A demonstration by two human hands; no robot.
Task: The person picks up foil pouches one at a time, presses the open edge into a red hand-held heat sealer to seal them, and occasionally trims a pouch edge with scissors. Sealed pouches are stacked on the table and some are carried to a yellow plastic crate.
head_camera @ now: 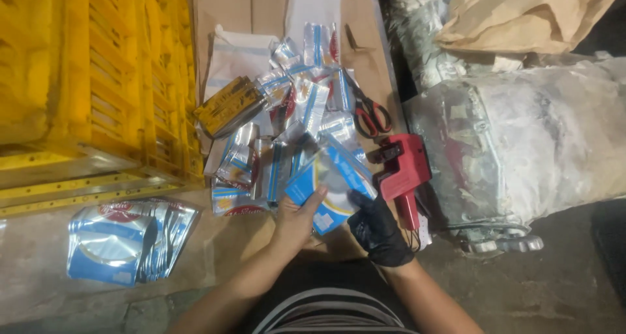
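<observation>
Cardboard-covered floor (261, 8), both hands' fingers (317, 197) pinching blue pouch (329, 177), contents unclear

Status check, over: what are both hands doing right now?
Left hand bare, right hand gloved, both gripping one blue pouch. Loose pouches heaped just beyond. Red price gun and scissors lie right of it, not blocking.

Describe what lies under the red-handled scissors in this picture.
The red-handled scissors rest on brown cardboard, blades overlapping the scattered foil pouches. What lies beneath the cardboard is covered.
</observation>
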